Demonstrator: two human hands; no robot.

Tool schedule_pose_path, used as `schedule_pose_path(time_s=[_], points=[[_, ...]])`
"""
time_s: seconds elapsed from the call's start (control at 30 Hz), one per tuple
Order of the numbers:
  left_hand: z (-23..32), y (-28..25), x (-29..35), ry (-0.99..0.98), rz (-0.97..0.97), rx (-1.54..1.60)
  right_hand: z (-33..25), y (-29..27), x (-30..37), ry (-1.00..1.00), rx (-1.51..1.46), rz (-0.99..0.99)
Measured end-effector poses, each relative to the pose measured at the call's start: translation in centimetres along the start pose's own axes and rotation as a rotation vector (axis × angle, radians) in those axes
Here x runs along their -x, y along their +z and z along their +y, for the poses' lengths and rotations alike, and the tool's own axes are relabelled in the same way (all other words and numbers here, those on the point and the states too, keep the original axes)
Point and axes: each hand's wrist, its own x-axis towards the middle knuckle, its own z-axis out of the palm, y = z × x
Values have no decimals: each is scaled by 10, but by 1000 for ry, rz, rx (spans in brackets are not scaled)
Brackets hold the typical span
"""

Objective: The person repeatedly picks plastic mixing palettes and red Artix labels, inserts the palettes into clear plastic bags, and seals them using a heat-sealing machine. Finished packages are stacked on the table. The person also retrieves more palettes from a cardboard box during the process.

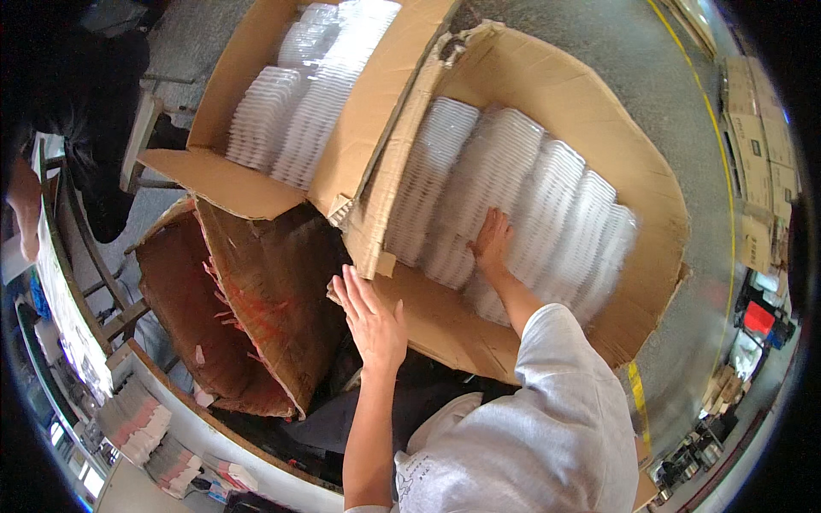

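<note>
My right hand (492, 242) reaches into a large open cardboard box (637, 141). It rests on rows of nested clear plastic trays (547, 184), thumb and fingers apart, with nothing visibly gripped. These stacks stand side by side, and some look wrapped in thin clear film. My left hand (372, 321) is just outside the near left corner of that box, its fingers stretched out beside the torn cardboard edge. Nothing shows in the left hand. Whether its fingertips touch the cardboard I cannot tell.
A second open carton (248, 184) with similar stacked trays adjoins at upper left. Below it sits a worn, empty-looking brown box (256, 299) with red marks. At far left are another person's hand (24, 209) and a work table. Stacked cartons (757, 137) line the right side, beyond a yellow floor line (729, 188).
</note>
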Motion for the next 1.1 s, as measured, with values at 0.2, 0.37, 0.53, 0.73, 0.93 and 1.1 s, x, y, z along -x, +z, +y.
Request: schedule_pose_path(time_s=[0.2, 0.37, 0.53, 0.73, 0.93, 1.1], points=[[-5, 6, -1, -12, -42, 23, -2, -9, -15, -11, 183, 17], [-4, 5, -1, -16, -31, 12, 0, -58, -51, -34, 135, -230], [-7, 6, 0, -14, -36, 11, 6, -62, -87, -62, 115, -355], [-5, 7, -1, -3, -8, 14, 15, -44, -84, -158, 143, -371], [-5, 7, 0, -20, 2, 14, 13, -46, -106, -147, 248, -480], [-2, 8, -1, -57, -5, 17, 21, -40, -116, -174, 224, -486]])
